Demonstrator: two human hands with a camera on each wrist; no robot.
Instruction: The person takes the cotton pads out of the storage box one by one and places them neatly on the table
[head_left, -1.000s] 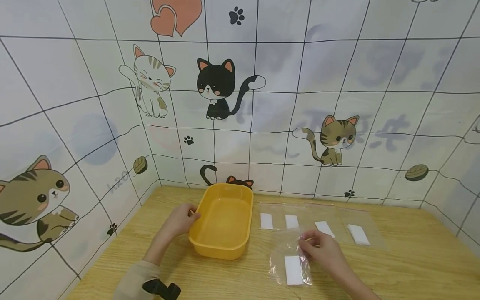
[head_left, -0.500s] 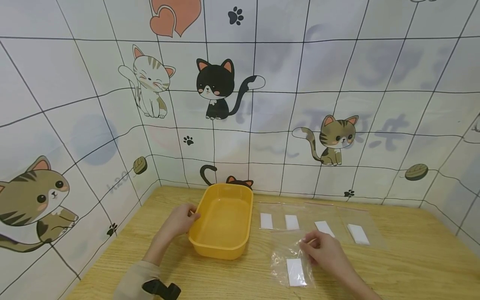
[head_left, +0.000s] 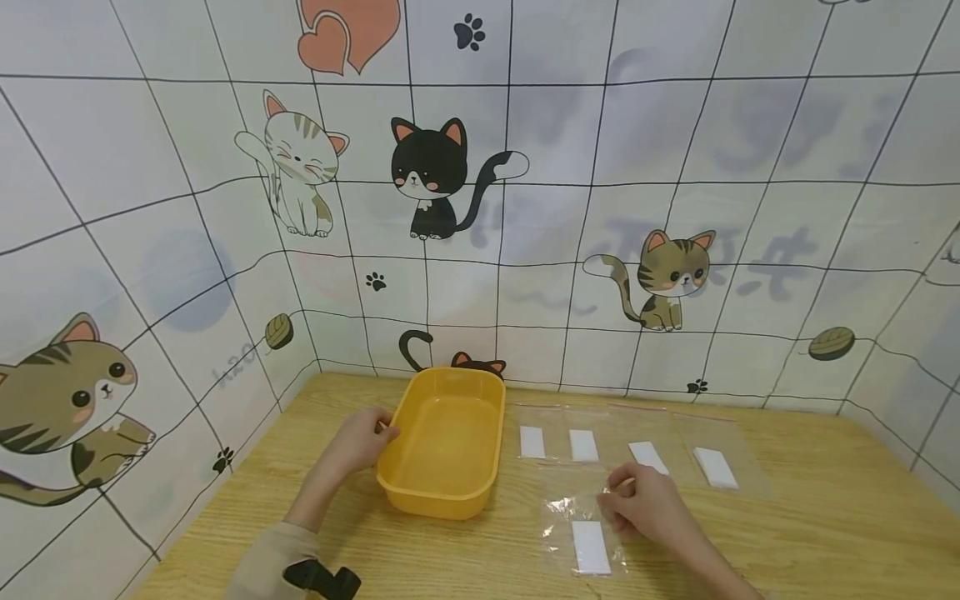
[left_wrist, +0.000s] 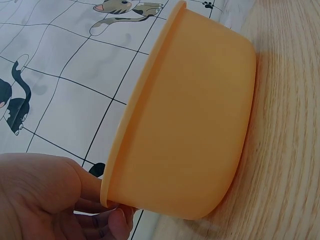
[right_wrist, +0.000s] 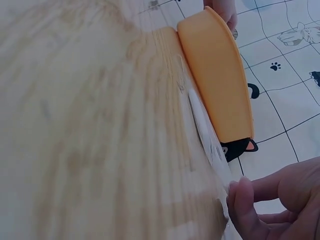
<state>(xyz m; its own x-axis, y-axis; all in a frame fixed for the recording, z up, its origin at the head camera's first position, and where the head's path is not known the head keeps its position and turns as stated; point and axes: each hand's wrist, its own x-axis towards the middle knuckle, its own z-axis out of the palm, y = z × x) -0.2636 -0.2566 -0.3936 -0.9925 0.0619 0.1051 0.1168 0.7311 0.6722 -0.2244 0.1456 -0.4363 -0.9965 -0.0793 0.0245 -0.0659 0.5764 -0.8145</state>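
A yellow plastic basin point(head_left: 444, 505) stands on the wooden table, nothing inside it. My left hand point(head_left: 362, 438) grips its left rim; in the left wrist view the thumb and fingers point(left_wrist: 118, 223) close round the rim's end. In front right of the basin lies a clear plastic bag point(head_left: 558, 537) with a white rectangular piece point(head_left: 591, 548) in it. My right hand point(head_left: 642, 500) pinches the bag's upper right edge between thumb and fingertips point(right_wrist: 243, 192). Just beyond, a row of similar clear bags point(head_left: 543, 415) holds white pieces point(head_left: 582, 446).
The wooden table point(head_left: 825, 517) reaches right and forward of the bags. A white wall covering point(head_left: 555, 208) with cat drawings rises along the back and left. The row of bags lies close to the back wall, beside the basin.
The pinched bag has come down flatter and slightly nearer to me, and its white piece has shifted with it. My right hand has moved only a little; the left hand and basin stay put.
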